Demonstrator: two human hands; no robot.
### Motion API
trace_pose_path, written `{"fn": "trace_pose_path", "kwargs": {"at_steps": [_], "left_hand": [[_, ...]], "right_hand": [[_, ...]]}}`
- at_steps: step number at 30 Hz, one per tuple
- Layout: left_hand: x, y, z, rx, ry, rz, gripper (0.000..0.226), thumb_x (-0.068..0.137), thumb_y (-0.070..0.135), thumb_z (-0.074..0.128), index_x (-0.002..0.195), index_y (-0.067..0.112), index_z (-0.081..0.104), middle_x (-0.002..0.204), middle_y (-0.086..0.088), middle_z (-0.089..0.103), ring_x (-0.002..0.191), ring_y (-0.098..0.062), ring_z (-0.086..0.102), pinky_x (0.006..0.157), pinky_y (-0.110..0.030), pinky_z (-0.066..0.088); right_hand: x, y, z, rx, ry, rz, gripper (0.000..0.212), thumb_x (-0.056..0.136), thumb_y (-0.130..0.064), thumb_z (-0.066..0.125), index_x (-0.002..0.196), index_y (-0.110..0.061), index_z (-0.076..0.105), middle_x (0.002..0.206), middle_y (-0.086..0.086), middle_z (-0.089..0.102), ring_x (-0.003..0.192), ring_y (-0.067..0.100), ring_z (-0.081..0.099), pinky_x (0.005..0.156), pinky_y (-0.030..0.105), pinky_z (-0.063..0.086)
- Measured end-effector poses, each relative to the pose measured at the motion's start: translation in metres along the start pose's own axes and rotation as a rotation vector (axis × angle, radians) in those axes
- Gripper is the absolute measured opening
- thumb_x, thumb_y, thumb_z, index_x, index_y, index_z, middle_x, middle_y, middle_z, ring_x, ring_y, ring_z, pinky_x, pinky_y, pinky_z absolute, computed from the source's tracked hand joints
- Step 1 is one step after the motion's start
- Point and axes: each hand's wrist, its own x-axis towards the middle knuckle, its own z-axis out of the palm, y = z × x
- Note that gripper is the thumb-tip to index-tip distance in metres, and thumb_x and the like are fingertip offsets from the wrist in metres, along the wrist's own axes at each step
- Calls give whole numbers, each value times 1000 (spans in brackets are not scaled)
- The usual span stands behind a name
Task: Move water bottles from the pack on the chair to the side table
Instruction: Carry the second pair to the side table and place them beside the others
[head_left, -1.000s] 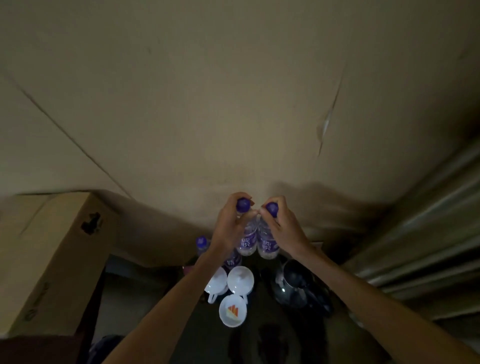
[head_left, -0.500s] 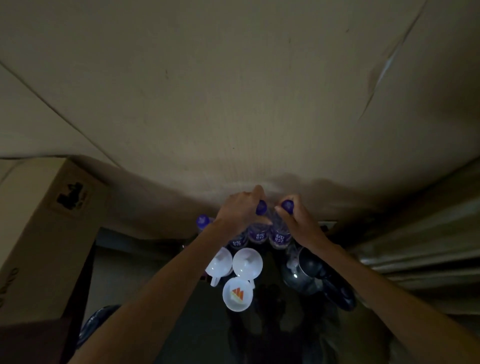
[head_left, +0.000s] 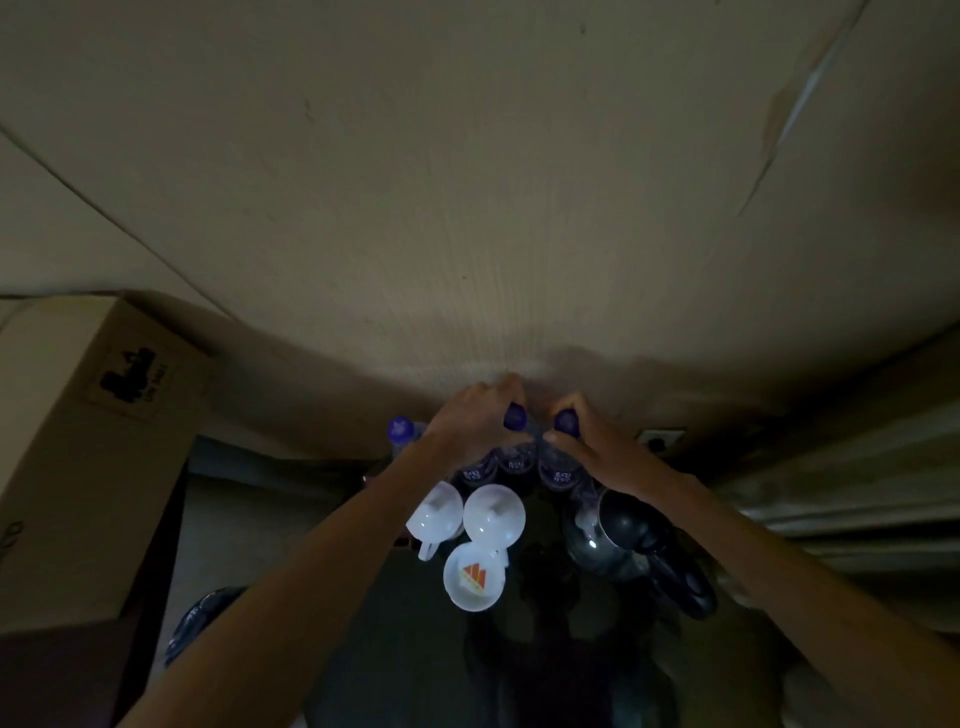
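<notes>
Two clear water bottles with purple caps and purple labels stand at the back of a dark side table (head_left: 395, 654), close to the wall. My left hand (head_left: 470, 421) grips the neck of the left bottle (head_left: 514, 449). My right hand (head_left: 597, 449) grips the neck of the right bottle (head_left: 560, 462). Another bottle (head_left: 401, 432) with a purple cap stands further left, apart from both hands. One more purple label shows under my left hand. The pack and the chair are out of view.
Three white cups (head_left: 493, 514) sit upside down in front of the bottles. A dark metal kettle (head_left: 613, 535) stands under my right forearm. A large cardboard box (head_left: 78, 452) rises at the left. Curtain folds (head_left: 857, 488) hang at the right. The room is dim.
Both hands have lowered the two bottles toward the table's back edge. The view has shifted down and to the right.
</notes>
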Motion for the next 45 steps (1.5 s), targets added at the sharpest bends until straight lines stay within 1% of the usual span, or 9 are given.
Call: {"fn": "trace_pose_path", "kwargs": {"at_steps": [4,7,12,16,26,39,41,43,45], "left_hand": [[-1,2,-2,-42,-68,-15,35,79,37,73,101,21,52,95,-5,66,86,-21,61,72,-36,50],[-3,2,1,-21,-97,-2,35,80,36,73,102,20,51,99,-5,66,90,-21,61,78,-41,52],[-10,-2,4,-17,-71,41,38,80,36,73,106,18,52,101,-6,68,89,-21,64,79,-41,53],[-12,0,2,30,-112,60,38,82,35,72,107,16,50,102,-8,67,89,-24,62,80,-43,52],[-10,4,0,104,-120,47,38,85,36,68,108,14,47,98,-11,65,88,-28,60,76,-43,50],[-15,3,0,112,-97,92,37,86,34,68,108,15,46,98,-10,65,86,-26,60,71,-36,45],[-16,3,2,127,-69,95,38,86,34,68,109,13,46,97,-12,64,86,-28,60,68,-34,42],[-18,3,3,138,-49,106,38,86,34,68,109,12,47,97,-14,64,85,-29,60,67,-33,39],[-18,3,4,146,-45,107,38,86,34,67,109,12,46,97,-14,64,86,-30,61,67,-34,40]], "right_hand": [[-2,1,-15,-212,-115,-63,29,93,-41,58,114,-26,44,110,-3,53,100,19,55,83,33,45],[-3,1,-20,-161,-184,2,39,88,-40,66,118,-31,43,121,0,55,106,18,56,87,37,50],[-6,2,-16,-131,-130,60,30,85,-34,69,103,-30,46,104,0,58,92,19,58,70,30,44],[-11,0,-9,-138,-88,84,28,87,-37,67,103,-27,46,103,3,62,90,19,60,74,37,48],[-17,-14,-3,-259,49,72,40,76,-46,77,88,-29,43,84,-5,57,73,16,53,53,18,32],[-16,-18,-10,-242,-63,41,31,83,-37,73,87,-26,45,76,-10,52,70,12,51,54,14,36],[-16,-19,-12,-245,-73,41,30,84,-35,73,87,-23,46,74,-8,52,71,15,53,59,18,39],[-14,-19,-13,-247,-87,49,29,84,-33,73,90,-19,48,79,-1,57,74,21,57,65,34,45],[-13,-19,-11,-240,-87,73,29,84,-34,73,91,-21,48,83,1,60,77,22,59,66,38,46]]}}
